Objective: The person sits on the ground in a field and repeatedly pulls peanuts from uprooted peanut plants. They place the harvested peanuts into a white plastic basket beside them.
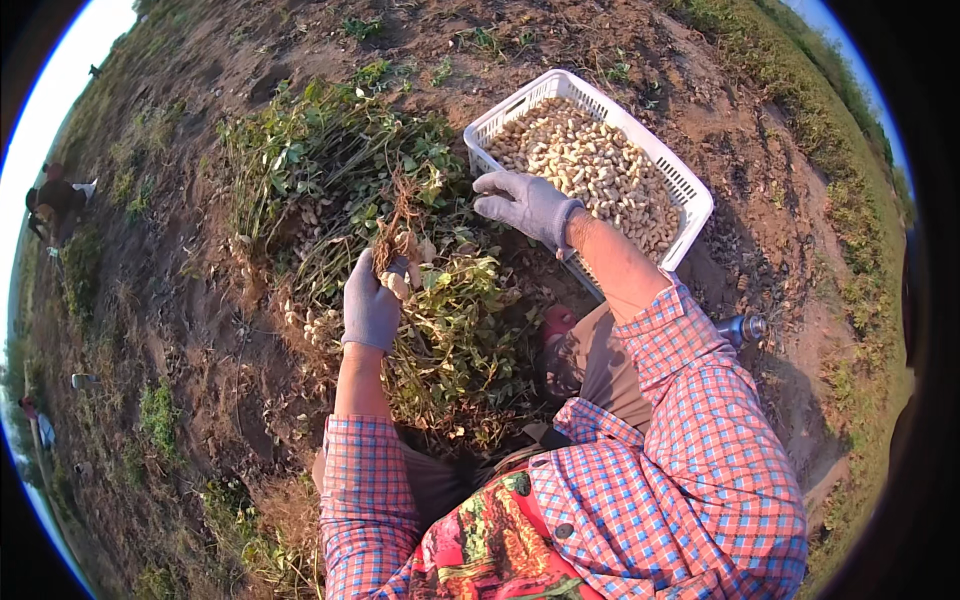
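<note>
My left hand (373, 300), in a grey knit glove, grips the root end of a peanut plant. Brown roots (396, 225) stick up from the fist, and pale peanut pods (401, 274) hang beside the fingers. My right hand (521, 204), gloved alike, hovers at the near left edge of a white plastic crate (694, 196). Its fingers are apart, with nothing visible in them. Loose peanuts in their shells (592, 161) fill much of the crate. Under and beyond my left hand spreads a heap of pulled peanut plants (322, 150), some with pods showing.
A blue bottle (739, 330) lies on the soil right of my leg. More pods (311, 322) show at the heap's left side. Two people (56, 199) are far off at the left rim, one lower down. Green growth (862, 247) borders the bare soil on the right.
</note>
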Demonstrator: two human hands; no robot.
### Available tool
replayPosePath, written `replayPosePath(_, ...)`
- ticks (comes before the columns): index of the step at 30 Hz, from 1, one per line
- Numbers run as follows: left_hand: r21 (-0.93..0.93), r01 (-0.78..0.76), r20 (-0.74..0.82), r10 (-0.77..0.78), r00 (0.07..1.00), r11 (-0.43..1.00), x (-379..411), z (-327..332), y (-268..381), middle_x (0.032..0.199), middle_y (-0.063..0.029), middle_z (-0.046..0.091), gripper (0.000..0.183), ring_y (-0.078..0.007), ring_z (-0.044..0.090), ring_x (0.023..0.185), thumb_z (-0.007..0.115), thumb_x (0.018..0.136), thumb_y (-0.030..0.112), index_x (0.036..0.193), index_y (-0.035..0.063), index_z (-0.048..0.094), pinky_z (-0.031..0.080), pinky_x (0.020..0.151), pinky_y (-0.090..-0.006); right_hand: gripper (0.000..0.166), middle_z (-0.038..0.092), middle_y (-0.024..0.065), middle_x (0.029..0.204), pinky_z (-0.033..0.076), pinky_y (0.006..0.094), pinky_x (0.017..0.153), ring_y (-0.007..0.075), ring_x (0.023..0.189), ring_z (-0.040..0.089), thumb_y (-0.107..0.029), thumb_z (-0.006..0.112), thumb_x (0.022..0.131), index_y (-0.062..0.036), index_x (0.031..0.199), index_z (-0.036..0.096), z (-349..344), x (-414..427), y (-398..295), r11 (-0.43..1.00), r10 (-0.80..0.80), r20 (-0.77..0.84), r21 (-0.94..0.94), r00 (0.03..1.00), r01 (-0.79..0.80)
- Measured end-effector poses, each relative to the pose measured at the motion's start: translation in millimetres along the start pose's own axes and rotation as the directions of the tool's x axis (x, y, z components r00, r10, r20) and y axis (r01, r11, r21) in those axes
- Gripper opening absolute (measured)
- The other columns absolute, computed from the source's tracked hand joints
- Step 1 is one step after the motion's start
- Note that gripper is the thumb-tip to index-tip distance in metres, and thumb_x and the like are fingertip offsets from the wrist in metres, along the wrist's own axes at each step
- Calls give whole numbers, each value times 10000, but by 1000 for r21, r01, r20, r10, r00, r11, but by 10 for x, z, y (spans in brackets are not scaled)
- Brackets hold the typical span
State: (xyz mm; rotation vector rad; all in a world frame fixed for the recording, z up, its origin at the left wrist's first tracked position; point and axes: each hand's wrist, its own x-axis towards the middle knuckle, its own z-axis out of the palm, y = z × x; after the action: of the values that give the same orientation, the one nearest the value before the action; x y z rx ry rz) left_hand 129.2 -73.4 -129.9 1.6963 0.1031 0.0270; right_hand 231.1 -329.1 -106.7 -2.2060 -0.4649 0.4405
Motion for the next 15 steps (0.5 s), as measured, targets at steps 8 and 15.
replayPosePath(8,-22,-41,-113,38,993,999,59,99,-35,923,-65,662,211,-126,593,809,547,861,47,1069,18,574,473,740,-277,1132,268,181,1496,253,377,1127,290,1382,284,-633,724,690,-41,1477,166,842,-27,-493,879,-212,73,449,975,158)
replayPosePath(15,-16,3,-46,-4,999,1000,71,68,-237,1043,-82,641,317,-146,603,909,613,825,42,1121,26,501,486,804,-294,752,569,107,1192,438,316,983,174,1121,539,-325,795,761,-40,1327,389,989,3,-578,768,-202,33,626,979,137)
